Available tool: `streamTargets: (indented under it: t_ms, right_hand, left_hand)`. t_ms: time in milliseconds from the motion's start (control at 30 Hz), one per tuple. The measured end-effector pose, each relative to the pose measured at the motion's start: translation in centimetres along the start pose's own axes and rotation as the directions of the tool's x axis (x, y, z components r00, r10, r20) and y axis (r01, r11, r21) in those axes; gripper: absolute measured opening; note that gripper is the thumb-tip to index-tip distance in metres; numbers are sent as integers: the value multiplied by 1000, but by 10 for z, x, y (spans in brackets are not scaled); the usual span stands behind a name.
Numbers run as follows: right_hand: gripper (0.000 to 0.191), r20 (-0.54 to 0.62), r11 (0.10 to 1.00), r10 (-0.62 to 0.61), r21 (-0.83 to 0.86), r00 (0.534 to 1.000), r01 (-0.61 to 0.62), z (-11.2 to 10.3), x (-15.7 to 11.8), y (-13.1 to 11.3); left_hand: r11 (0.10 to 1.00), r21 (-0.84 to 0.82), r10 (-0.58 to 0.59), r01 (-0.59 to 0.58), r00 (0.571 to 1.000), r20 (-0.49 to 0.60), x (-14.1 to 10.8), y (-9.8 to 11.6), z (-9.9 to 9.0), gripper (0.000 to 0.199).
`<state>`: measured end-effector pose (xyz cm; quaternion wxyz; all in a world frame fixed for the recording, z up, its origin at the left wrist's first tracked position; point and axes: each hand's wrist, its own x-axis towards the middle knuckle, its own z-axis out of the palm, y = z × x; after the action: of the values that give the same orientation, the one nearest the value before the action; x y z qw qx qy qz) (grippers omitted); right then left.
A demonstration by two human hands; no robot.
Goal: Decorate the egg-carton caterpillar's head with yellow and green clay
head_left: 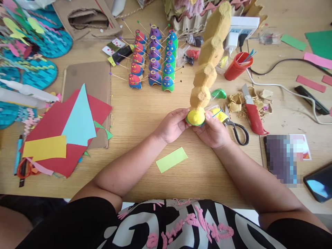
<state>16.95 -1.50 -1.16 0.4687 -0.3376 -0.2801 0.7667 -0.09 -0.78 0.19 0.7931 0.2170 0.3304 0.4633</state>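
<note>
A long egg-carton strip (204, 76), coloured dull yellow, stretches away from me over the table. Its near cup is coated in bright yellow clay (196, 117) with a green rim at the bottom. My left hand (172, 125) grips the left side of that near cup, fingers closed. From the other side, my right hand (214, 130) pinches the same cup, with a thin blue stick (217, 113) showing by its thumb. Black-handled scissors (237, 130) lie right of my right hand, near a bag of yellow clay (219, 114). A lime paper strip (171, 159) lies nearer my body.
Several painted carton caterpillars (155, 55) stand in rows at the back. Coloured paper (52, 131) lies on cardboard at left. On the right are a red cup (237, 67), a red-handled cutter (252, 112), carton scraps (236, 101), a power strip (243, 22), cables and a phone (320, 181).
</note>
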Motion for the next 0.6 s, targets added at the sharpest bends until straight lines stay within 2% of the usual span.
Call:
streamTargets:
  t_ms: [167, 400, 600]
  right_hand:
    - [46, 37, 1000, 12, -3, 999, -12, 2, 0, -3]
    - [44, -37, 997, 33, 70, 999, -30, 1, -1, 0]
    - [42, -35, 999, 12, 40, 999, -11, 1, -2, -1]
  left_hand:
    - [1000, 9, 1, -1, 1000, -22, 1, 0, 1, 29]
    - [1000, 0, -9, 9, 999, -41, -1, 0, 2, 25]
    - [1000, -16, -2, 1, 999, -43, -1, 0, 2, 24]
